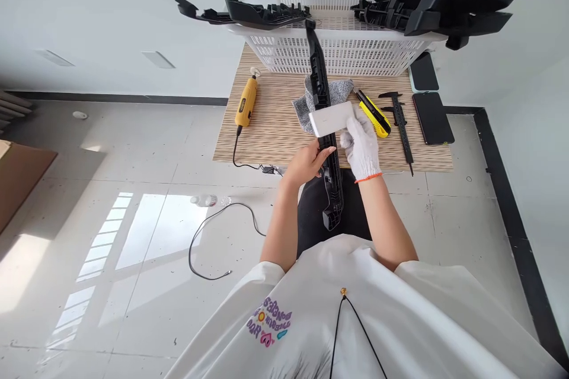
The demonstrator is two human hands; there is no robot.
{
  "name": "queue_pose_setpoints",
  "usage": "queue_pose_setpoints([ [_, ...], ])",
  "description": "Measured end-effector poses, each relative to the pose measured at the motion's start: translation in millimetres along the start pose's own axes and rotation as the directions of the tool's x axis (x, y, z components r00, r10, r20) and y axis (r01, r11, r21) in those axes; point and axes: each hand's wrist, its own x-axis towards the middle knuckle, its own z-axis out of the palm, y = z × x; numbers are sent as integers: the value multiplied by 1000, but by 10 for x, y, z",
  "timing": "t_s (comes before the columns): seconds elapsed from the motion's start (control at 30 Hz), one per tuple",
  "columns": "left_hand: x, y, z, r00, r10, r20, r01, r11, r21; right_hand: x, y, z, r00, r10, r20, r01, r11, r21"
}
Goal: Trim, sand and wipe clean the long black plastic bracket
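My bare left hand point(308, 162) is closed around the middle of a long black plastic part point(332, 186). This part runs from my lap up over the table's front edge, its far end near the white basket. In a white glove with an orange cuff, my right hand point(362, 143) grips a flat white block point(331, 118) by its right end. The block lies across the black part, just above my left fingers, and hides a stretch of it. Beneath the part, a grey cloth point(304, 109) rests on the table.
On the wooden table point(275, 145) are a yellow rotary tool point(247, 102) at left, and a yellow cutter point(372, 113), black caliper point(401, 127) and dark phone point(432, 118) at right. Behind stands a white basket point(284, 53) holding black parts point(267, 14). A cable point(191, 249) lies on the floor.
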Motion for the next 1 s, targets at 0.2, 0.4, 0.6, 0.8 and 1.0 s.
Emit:
queue_pose_setpoints([
  [0.2, 5, -11, 8, 1000, -16, -11, 16, 1000, 9, 41, 10, 7, 999, 14, -30, -14, 1000, -26],
  [0.4, 10, 9, 5, 1000, -12, -8, 12, 1000, -12, 44, 0, 15, 998, 22, -54, -22, 1000, -11],
  [0.6, 2, 18, 10, 1000, 8, 9, -8, 1000, 12, 42, -8, 13, 994, -20, -109, 17, 999, -32],
  [0.8, 6, 29, 9, 1000, -19, 3, 19, 999, 40, 49, 0, 5, 992, -29, -124, 19, 997, -80],
  [1.0, 14, 40, 21, 1000, -20, 4, 19, 998, 58, 52, 1, -11, 994, -13, -110, 2, 995, -99],
])
